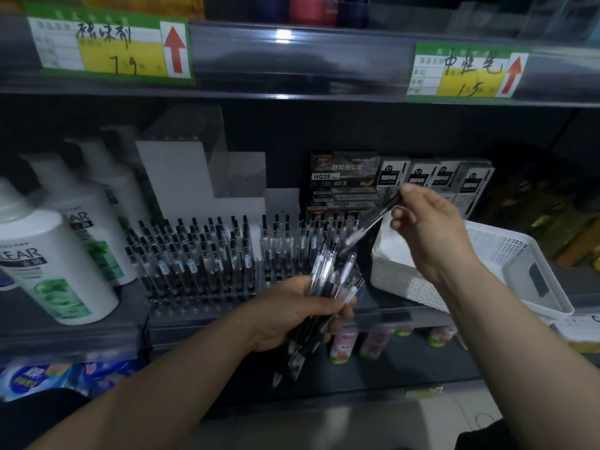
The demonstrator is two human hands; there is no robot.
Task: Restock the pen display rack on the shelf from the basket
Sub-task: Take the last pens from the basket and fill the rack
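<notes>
A clear pen display rack (201, 297) stands on the middle shelf, filled with several upright black-capped pens (207, 251). My left hand (292, 310) grips a bundle of pens (321, 306) just in front of the rack's right end. My right hand (431, 228) is raised to the right, pinching a single pen (373, 222) by its top; the pen slants down toward the bundle. A white perforated basket (506, 264) sits on the shelf below my right hand, and what shows of its inside holds no pens.
White shampoo bottles (55, 261) crowd the shelf's left side. Pen boxes (344, 186) are stacked behind the rack and basket. A white stepped stand (181, 180) rises behind the rack. Price labels hang on the shelf edge above. Small bottles (344, 345) stand on the shelf below.
</notes>
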